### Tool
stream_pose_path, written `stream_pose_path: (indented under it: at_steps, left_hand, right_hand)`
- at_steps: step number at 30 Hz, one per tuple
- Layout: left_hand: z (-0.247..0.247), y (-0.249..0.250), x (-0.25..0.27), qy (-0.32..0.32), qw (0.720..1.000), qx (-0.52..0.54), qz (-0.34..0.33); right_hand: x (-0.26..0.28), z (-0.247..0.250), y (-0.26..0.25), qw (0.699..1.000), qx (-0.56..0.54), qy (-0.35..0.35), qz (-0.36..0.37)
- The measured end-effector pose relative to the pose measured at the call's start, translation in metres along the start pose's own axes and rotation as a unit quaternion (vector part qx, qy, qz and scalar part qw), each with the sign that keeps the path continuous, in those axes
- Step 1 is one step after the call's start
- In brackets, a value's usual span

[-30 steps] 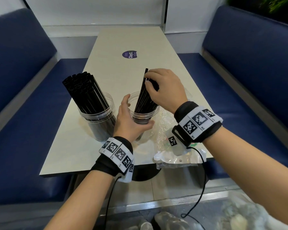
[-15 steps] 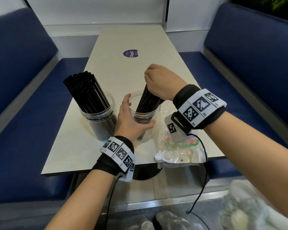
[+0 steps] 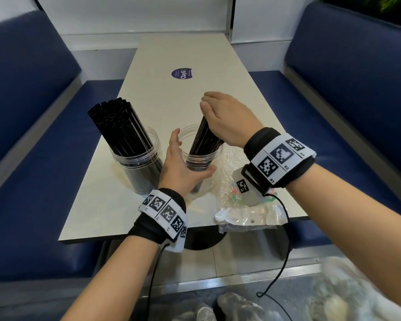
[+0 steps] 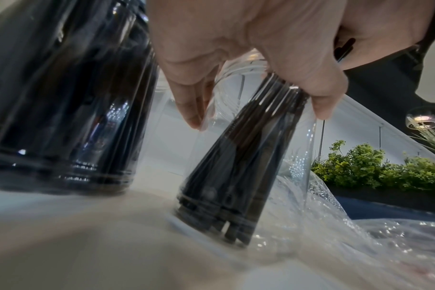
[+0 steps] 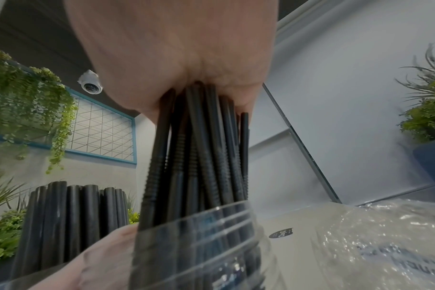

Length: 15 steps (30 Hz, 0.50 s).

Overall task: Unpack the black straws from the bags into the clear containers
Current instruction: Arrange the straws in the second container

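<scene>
My left hand (image 3: 183,170) wrapped the partly filled clear container (image 3: 214,156); my right hand (image 3: 227,119) capped the leaning black straws (image 3: 205,137) inside, grip unclear. Pressing off-centre could have splayed them or tipped the container onto the table (image 3: 171,100).
</scene>
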State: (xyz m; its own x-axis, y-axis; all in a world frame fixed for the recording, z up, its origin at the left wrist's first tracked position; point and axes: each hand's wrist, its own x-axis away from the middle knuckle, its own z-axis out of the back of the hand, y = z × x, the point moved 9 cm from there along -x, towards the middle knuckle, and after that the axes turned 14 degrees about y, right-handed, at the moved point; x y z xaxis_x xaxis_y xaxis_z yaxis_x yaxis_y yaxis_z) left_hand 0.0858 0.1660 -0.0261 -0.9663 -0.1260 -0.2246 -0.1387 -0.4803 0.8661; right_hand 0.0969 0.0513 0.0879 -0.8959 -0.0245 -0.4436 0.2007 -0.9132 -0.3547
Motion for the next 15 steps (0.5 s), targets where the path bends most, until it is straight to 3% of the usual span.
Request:
stream_pose_path:
  at_steps: [4,15]
  left_hand:
    - [0.0003,-0.0012,0.0003,0.001,1.000,-0.008,0.003]
    - [-0.0029,-0.0053,-0.0005,-0.012,0.999,-0.021,0.036]
  right_hand:
    - [0.0024,0.0064,-0.0039,1.000,0.001,0.018,0.015]
    - [0.0073,0.0029,-0.0047,0.999,0.015,-0.030,0.015]
